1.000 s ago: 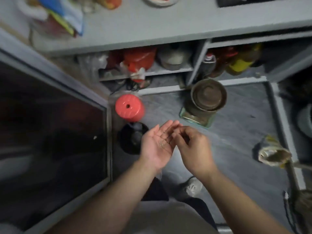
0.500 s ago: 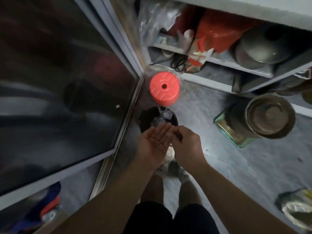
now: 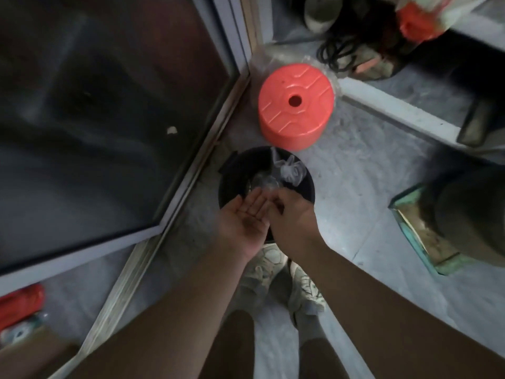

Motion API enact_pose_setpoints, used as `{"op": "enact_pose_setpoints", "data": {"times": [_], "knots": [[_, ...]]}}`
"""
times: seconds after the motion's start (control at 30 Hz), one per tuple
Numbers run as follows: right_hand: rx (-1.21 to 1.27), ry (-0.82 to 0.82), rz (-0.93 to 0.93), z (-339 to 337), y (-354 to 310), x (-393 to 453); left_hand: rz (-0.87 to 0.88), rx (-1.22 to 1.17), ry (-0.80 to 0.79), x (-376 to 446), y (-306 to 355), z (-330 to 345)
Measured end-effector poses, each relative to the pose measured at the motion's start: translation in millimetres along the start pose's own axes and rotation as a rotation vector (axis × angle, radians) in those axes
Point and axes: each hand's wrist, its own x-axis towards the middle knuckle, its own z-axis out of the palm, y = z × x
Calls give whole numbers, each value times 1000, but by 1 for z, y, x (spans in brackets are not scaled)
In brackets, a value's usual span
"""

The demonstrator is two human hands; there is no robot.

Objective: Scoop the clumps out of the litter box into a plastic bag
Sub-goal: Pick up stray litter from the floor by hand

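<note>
Head view looks down over my two hands held above a black bin on the floor. My left hand lies palm up, its grip apart with fingers straight. My right hand is just beside it, fingers curled down toward the left palm; the blur hides whether that grip pinches anything, so I cannot tell. Crumpled clear plastic bags lie inside the bin, beyond my fingertips. A red stool stands just beyond the bin. A dark glass door fills the left. My shoes show below my wrists.
</note>
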Motion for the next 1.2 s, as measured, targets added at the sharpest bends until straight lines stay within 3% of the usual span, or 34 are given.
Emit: {"op": "enact_pose_setpoints", "data": {"times": [0.1,0.2,0.3,0.4,0.53,0.63,0.7,0.77,0.83,0.9,0.97,1.03,1.1,1.13,1.17,1.2], "knots": [[-37,-114,-80,31,27,8,-100,29,-61,33,0,-16],[-46,-350,-103,58,50,3,-83,158,-57,52,-3,-22],[-16,-364,-48,66,71,12,-86,243,-28,54,-2,-25],[71,-273,107,59,80,33,-99,263,-131,45,2,-25],[742,-243,539,59,56,44,110,523,-164,27,-11,1],[1135,-213,624,55,38,45,359,1169,-176,22,-27,11],[1196,-188,621,44,35,44,456,1437,-227,31,-18,8],[1308,-209,669,33,41,41,479,1395,-169,44,-1,3],[1407,-234,692,27,47,38,653,1387,-171,53,5,-6],[1483,-204,701,29,47,34,844,1628,-394,52,-1,-17],[1476,-152,690,34,45,32,898,1822,-538,58,-4,-41],[1421,-182,688,35,44,27,840,1815,-452,64,7,-49],[1438,-192,718,31,51,21,719,1655,-203,66,17,-44],[1437,-170,728,28,56,19,790,1626,-127,64,19,-42],[1420,-155,737,27,59,19,924,1625,-152,59,19,-40],[1402,-154,736,26,58,20,1036,1679,-284,52,15,-37]]}}
